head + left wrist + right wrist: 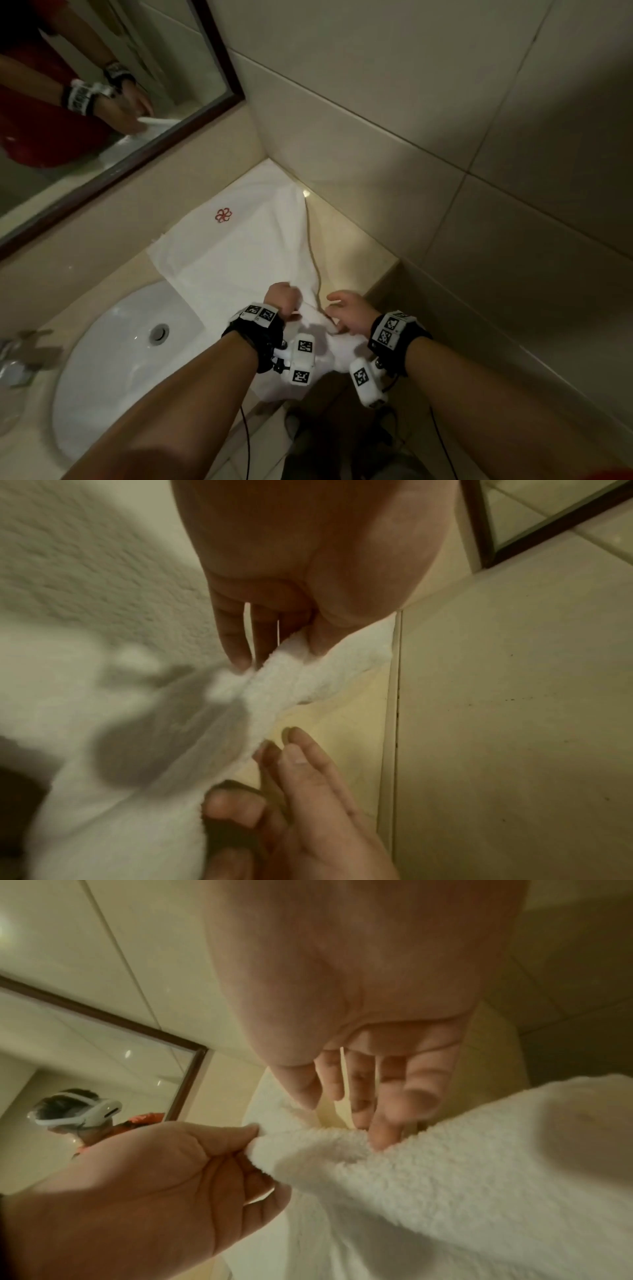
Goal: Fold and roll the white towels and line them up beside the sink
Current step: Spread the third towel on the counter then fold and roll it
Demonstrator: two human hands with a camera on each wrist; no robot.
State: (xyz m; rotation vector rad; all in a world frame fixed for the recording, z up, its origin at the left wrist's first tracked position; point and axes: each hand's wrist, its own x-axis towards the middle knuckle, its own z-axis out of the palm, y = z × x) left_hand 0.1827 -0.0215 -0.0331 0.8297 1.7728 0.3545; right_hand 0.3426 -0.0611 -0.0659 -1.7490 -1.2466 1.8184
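A white towel (239,253) with a red flower mark lies spread on the beige counter (346,240), to the right of the sink (113,359). Its near edge hangs over the counter's front. My left hand (289,310) pinches a raised fold of that near edge between thumb and fingers; the left wrist view shows the same pinch (294,645) on the towel (103,588). Close to its right, my right hand (337,318) has its fingers stretched out, their tips touching the same fold of towel (445,1177). Thumb and fingers of the right hand (342,1118) stay apart.
A tiled wall (445,137) closes the counter on the right and behind. A framed mirror (102,102) hangs above the sink and reflects me. A metal tap (20,346) stands at the sink's left. Wrist cables hang down over the floor below.
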